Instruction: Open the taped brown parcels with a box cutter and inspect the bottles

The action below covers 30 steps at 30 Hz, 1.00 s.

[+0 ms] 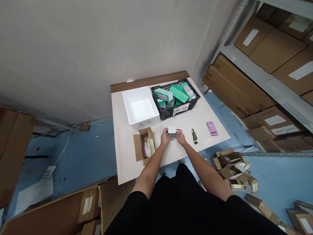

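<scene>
Both my hands hold a small white and green box [171,131] just above the white table [127,163], near its front middle. My left hand [165,138] grips the box's left side with curled fingers. My right hand [181,136] grips its right side the same way. An open small cardboard box [143,146] with white packing inside lies to the left of my hands. Behind them stand an empty white foam box [140,107] and a black plastic crate [175,98] with several green boxes.
A yellow and black utility knife [194,136] lies right of my hands, a blurred pink item [212,128] further right. Flattened small cartons [236,168] litter the blue floor at right. Shelves of large cardboard boxes [274,49] stand right; large cartons [61,212] lie at lower left.
</scene>
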{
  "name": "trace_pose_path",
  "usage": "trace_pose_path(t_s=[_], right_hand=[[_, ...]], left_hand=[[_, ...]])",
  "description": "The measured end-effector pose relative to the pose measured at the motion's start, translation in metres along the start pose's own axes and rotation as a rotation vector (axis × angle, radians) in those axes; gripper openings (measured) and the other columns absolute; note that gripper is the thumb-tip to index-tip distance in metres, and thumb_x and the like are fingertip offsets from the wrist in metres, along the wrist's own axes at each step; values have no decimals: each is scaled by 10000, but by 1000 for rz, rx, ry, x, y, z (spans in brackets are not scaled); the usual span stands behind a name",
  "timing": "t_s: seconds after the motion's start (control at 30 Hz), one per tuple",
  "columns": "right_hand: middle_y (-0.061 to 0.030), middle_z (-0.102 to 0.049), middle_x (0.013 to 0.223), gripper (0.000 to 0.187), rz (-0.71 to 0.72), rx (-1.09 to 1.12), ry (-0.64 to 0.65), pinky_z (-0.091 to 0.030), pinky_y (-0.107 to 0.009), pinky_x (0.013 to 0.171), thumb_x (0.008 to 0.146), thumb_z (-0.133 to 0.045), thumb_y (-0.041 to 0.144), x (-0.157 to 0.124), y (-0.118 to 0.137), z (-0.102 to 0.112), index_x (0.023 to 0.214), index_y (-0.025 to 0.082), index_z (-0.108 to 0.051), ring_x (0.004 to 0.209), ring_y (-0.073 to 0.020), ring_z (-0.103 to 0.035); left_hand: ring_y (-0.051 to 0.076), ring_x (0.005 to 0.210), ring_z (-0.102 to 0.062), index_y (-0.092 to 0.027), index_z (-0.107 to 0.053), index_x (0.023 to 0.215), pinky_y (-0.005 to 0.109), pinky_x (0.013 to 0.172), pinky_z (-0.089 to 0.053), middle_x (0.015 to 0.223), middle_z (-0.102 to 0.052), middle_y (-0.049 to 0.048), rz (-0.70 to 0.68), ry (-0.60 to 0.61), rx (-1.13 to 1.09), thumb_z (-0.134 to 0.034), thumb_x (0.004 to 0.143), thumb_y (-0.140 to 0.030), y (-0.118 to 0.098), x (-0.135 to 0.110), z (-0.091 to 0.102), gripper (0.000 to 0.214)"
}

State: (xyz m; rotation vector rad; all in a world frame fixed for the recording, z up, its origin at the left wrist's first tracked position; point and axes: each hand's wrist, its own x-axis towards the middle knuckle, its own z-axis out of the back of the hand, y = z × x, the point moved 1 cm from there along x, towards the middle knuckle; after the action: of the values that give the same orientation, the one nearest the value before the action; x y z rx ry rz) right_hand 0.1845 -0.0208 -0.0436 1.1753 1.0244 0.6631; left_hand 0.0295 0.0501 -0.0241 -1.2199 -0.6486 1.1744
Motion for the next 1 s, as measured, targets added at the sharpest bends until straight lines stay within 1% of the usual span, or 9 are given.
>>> trace_pose_path(t_s=[0.1, 0.23, 0.33, 0.4, 0.5, 0.6, 0.8, 0.9, 1.0], right_hand=[[-77, -736, 1153, 516, -42, 72, 8, -573, -456, 971, 649, -693, 297, 12, -6, -3, 1151, 275, -574, 1047, -257, -708], [-46, -752, 1017, 441, -76, 103, 4, -586, -419, 909, 684, -730, 373, 28, -4, -9, 1087, 269, -584, 975, -254, -708], [-45, -759, 969, 360, -52, 84, 33, -600, -404, 886, 748, -708, 432, 39, 8, -4, 1034, 265, -564, 949, -255, -722], [-50, -767, 960, 339, -20, 46, 65, -609, -402, 884, 787, -697, 456, 49, 23, 6, 1031, 266, -558, 950, -260, -733], [-59, -772, 956, 346, 57, 6, 93, -619, -399, 866, 823, -692, 492, 72, 59, 34, 1052, 263, -572, 919, -261, -744], [-61, -775, 961, 390, 183, 9, 77, -623, -396, 842, 824, -722, 523, 107, 109, 72, 1081, 250, -614, 874, -256, -741], [-52, -775, 1017, 493, 407, -62, 25, -624, -379, 844, 845, -744, 549, 201, 228, 145, 1208, 228, -652, 897, -243, -735], [-50, -768, 1007, 413, 441, -155, -73, -618, -394, 892, 875, -712, 497, 250, 276, 160, 1176, 225, -636, 898, -235, -730], [-66, -770, 1048, 317, 418, -225, -183, -593, -417, 981, 872, -686, 380, 289, 304, 163, 1141, 217, -643, 972, -242, -731]], left_hand=[[241, 1234, -719, -249, -563, 1346, 418, 1092, -560, 1322, -734, 104, 54, -53, -72, -745, 753, -46, 5, 13, -6, 652], [243, 1142, -745, -253, -602, 1231, 415, 1022, -598, 1272, -749, 85, 110, -72, -95, -794, 764, -142, 8, 24, -12, 517], [235, 1106, -749, -268, -618, 1255, 423, 1026, -603, 1283, -756, 74, 103, -79, -13, -788, 815, -207, -1, 29, -17, 475], [233, 1126, -745, -269, -605, 1327, 420, 1045, -598, 1326, -748, 81, 84, -82, 50, -752, 859, -215, -17, 35, -22, 493], [245, 1194, -729, -261, -571, 1434, 414, 1069, -589, 1390, -724, 95, -2, -97, 102, -708, 919, -241, -56, 52, -33, 533], [263, 1243, -713, -257, -537, 1503, 423, 1083, -582, 1422, -711, 108, -120, -112, 80, -709, 956, -302, -110, 81, -51, 575], [275, 1131, -758, -204, -574, 1507, 415, 1034, -602, 1336, -758, 118, -280, -193, -24, -789, 928, -332, -229, 174, -98, 630], [272, 1100, -766, -194, -573, 1526, 424, 1041, -598, 1305, -774, 120, -310, -259, -56, -797, 926, -303, -278, 228, -117, 650], [291, 1164, -751, -159, -574, 1530, 440, 1073, -580, 1344, -759, 154, -290, -274, -49, -777, 941, -300, -309, 271, -124, 639]])
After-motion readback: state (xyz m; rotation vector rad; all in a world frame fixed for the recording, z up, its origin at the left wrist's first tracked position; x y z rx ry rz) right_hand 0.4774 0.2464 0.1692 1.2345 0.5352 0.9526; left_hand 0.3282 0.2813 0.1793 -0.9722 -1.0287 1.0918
